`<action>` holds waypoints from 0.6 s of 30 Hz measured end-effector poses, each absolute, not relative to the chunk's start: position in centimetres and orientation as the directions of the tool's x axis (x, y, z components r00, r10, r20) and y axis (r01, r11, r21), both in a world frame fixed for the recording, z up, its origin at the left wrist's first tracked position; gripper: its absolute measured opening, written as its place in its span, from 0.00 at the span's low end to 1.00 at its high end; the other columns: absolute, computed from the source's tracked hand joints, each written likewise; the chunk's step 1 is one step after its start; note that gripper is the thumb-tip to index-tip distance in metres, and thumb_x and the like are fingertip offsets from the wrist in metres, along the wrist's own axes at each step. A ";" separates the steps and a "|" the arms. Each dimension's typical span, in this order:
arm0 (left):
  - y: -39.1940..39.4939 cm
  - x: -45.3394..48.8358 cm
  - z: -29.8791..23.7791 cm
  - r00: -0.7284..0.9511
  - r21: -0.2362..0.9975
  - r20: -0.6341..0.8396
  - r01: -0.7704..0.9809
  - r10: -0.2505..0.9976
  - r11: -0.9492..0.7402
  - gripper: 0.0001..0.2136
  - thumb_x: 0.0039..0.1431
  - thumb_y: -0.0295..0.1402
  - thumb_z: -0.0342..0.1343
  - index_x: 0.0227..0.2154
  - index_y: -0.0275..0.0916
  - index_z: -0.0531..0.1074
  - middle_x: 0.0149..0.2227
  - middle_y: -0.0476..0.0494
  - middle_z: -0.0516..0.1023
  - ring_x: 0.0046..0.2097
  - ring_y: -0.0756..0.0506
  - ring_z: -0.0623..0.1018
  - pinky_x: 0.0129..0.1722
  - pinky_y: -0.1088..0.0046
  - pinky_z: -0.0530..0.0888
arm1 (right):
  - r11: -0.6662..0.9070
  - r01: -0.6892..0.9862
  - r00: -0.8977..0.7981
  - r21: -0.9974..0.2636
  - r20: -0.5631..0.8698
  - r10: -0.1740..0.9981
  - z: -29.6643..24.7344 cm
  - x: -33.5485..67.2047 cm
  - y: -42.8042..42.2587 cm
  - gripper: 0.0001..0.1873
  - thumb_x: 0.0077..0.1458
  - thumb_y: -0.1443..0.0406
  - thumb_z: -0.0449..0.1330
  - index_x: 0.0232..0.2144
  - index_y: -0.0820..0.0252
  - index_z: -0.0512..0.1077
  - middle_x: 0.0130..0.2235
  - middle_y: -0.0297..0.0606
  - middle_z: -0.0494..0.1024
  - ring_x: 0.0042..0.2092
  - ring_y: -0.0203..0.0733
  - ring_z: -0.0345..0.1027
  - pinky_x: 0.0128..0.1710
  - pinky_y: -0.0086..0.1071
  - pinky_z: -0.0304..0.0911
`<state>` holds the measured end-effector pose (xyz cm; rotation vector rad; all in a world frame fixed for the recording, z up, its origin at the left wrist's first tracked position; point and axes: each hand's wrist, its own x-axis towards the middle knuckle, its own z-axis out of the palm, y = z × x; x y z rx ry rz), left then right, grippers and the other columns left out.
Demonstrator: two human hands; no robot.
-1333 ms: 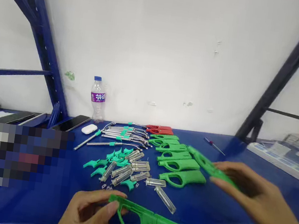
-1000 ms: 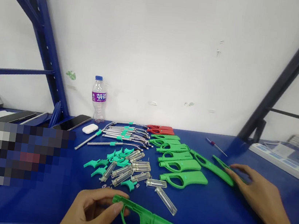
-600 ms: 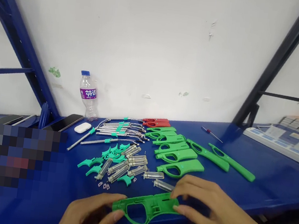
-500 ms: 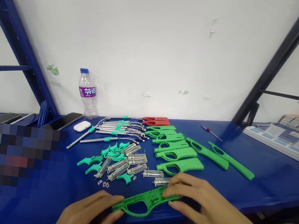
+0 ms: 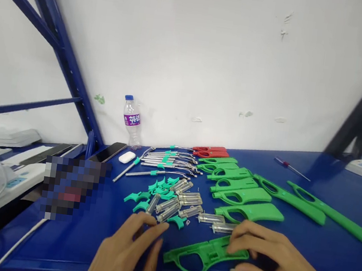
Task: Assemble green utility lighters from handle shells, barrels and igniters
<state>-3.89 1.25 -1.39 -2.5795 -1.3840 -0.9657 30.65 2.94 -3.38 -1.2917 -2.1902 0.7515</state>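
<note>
A green plastic handle shell (image 5: 200, 256) lies flat near the front edge of the blue table (image 5: 285, 251). My right hand (image 5: 270, 265) rests on its right end, fingers curled over it. My left hand (image 5: 128, 253) hovers just left of the shell, fingers spread and holding nothing, fingertips close to the clear tubes (image 5: 175, 203) and teal triggers (image 5: 159, 188).
More green handle shells (image 5: 240, 192) lie in a row; two long green halves (image 5: 308, 205) lie to the right, red shells (image 5: 210, 152) behind. Metal rods (image 5: 160, 161), a water bottle (image 5: 131, 120), an earbud case (image 5: 127, 157), a phone (image 5: 108, 151) and a small screwdriver (image 5: 291, 168) sit further back.
My right hand set a long green half down at the right, then came to the shell in front. My left hand let go of the shell, which now lies on the table.
</note>
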 end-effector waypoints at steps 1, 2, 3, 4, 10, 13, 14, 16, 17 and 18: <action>1.9 -4.3 -0.3 0.360 0.218 0.582 0.794 0.729 -0.567 0.14 0.76 0.33 0.50 0.55 0.45 0.79 0.47 0.43 0.83 0.45 0.47 0.86 0.43 0.77 0.83 | 0.416 0.608 -0.445 -0.676 0.144 0.884 -3.7 30.7 3.1 0.08 0.66 0.49 0.69 0.41 0.41 0.84 0.49 0.32 0.82 0.46 0.41 0.79 0.50 0.29 0.71; 2.9 -4.7 0.9 0.336 0.197 0.552 0.837 0.763 -0.511 0.15 0.77 0.35 0.48 0.52 0.45 0.81 0.45 0.43 0.84 0.46 0.46 0.85 0.45 0.73 0.83 | 0.430 0.592 -0.458 -0.682 0.155 0.876 -3.8 30.7 3.2 0.07 0.66 0.51 0.69 0.40 0.42 0.84 0.48 0.31 0.82 0.45 0.41 0.79 0.49 0.28 0.71; 4.3 -5.3 2.1 0.277 0.168 0.467 0.905 0.840 -0.391 0.16 0.77 0.37 0.48 0.49 0.46 0.82 0.45 0.44 0.84 0.47 0.44 0.85 0.48 0.70 0.83 | 0.444 0.575 -0.470 -0.688 0.167 0.867 -3.9 30.7 3.3 0.06 0.67 0.52 0.69 0.39 0.42 0.84 0.46 0.31 0.83 0.44 0.40 0.79 0.47 0.27 0.71; 5.9 -5.9 3.3 0.234 0.150 0.430 0.934 0.872 -0.324 0.16 0.76 0.39 0.49 0.49 0.45 0.82 0.45 0.43 0.85 0.47 0.42 0.85 0.51 0.64 0.82 | 0.454 0.560 -0.475 -0.693 0.180 0.861 -3.9 30.7 3.3 0.05 0.67 0.54 0.69 0.39 0.43 0.84 0.45 0.31 0.83 0.42 0.39 0.79 0.45 0.27 0.71; 17.1 -9.3 6.8 0.026 0.014 0.168 0.999 0.985 -0.029 0.14 0.73 0.41 0.63 0.54 0.38 0.77 0.54 0.40 0.81 0.51 0.41 0.83 0.51 0.55 0.82 | 0.483 0.520 -0.480 -0.704 0.227 0.848 -3.9 30.7 3.2 0.00 0.65 0.59 0.71 0.39 0.44 0.83 0.44 0.30 0.83 0.40 0.39 0.78 0.43 0.27 0.72; 19.8 -9.8 5.8 -0.046 -0.053 0.088 0.997 0.995 0.051 0.17 0.73 0.41 0.63 0.58 0.39 0.75 0.57 0.39 0.79 0.53 0.39 0.82 0.52 0.53 0.82 | 0.483 0.523 -0.467 -0.702 0.238 0.852 -3.9 30.5 3.3 0.03 0.65 0.56 0.71 0.38 0.45 0.83 0.43 0.31 0.84 0.41 0.40 0.79 0.43 0.28 0.73; 20.2 -9.9 5.3 -0.062 -0.067 0.068 0.996 0.996 0.066 0.18 0.73 0.41 0.63 0.58 0.39 0.75 0.58 0.38 0.79 0.53 0.39 0.82 0.52 0.53 0.82 | 0.478 0.526 -0.462 -0.704 0.236 0.855 -3.8 30.5 3.3 0.05 0.65 0.55 0.71 0.38 0.45 0.84 0.43 0.31 0.84 0.40 0.41 0.79 0.43 0.28 0.73; 20.5 -10.1 4.4 -0.079 -0.084 0.035 0.993 0.996 0.082 0.18 0.73 0.41 0.63 0.59 0.39 0.74 0.58 0.38 0.79 0.54 0.39 0.82 0.52 0.53 0.82 | 0.465 0.530 -0.461 -0.709 0.220 0.860 -3.7 30.4 3.4 0.06 0.65 0.54 0.72 0.37 0.46 0.83 0.42 0.31 0.84 0.39 0.40 0.79 0.41 0.28 0.73; 20.5 -10.1 4.1 -0.083 -0.088 0.024 0.992 0.996 0.085 0.18 0.73 0.41 0.63 0.59 0.39 0.74 0.58 0.38 0.79 0.54 0.39 0.82 0.52 0.53 0.82 | 0.458 0.532 -0.460 -0.712 0.212 0.862 -3.7 30.4 3.4 0.06 0.64 0.54 0.72 0.37 0.46 0.83 0.42 0.31 0.84 0.39 0.40 0.79 0.41 0.27 0.73; 20.5 -10.2 3.8 -0.084 -0.090 0.017 0.992 0.996 0.085 0.18 0.73 0.41 0.63 0.59 0.39 0.74 0.58 0.38 0.79 0.54 0.39 0.82 0.52 0.53 0.82 | 0.455 0.531 -0.462 -0.715 0.206 0.863 -3.6 30.4 3.5 0.06 0.64 0.54 0.72 0.37 0.46 0.83 0.42 0.31 0.84 0.39 0.39 0.78 0.41 0.27 0.72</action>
